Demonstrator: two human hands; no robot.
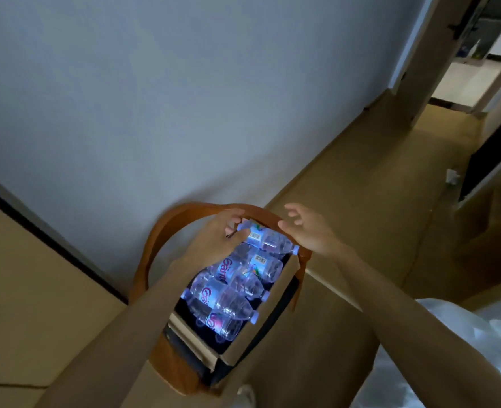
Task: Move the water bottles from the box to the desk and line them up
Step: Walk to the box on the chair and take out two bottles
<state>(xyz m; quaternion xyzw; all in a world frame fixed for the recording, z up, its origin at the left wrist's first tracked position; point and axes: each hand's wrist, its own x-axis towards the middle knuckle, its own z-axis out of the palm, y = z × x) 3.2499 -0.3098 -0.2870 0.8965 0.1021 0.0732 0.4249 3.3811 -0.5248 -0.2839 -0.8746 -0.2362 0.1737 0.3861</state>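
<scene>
An open cardboard box (244, 340) rests on a brown chair (166, 231) with a curved back. Several clear water bottles (222, 301) with blue caps lie on their sides inside it. My left hand (216, 237) grips the base end of one water bottle (269, 240), held level above the box's far end. Just to the right of that bottle, near its cap, my right hand (305, 231) hovers open with fingers spread and holds nothing. The desk's light surface (22, 290) lies at the left.
A pale wall (184, 98) stands behind the chair. The tan floor (375, 201) runs toward a doorway (464, 69) at the upper right. A dark cabinet edge (490, 160) and a white bag or cloth (449, 363) are on the right.
</scene>
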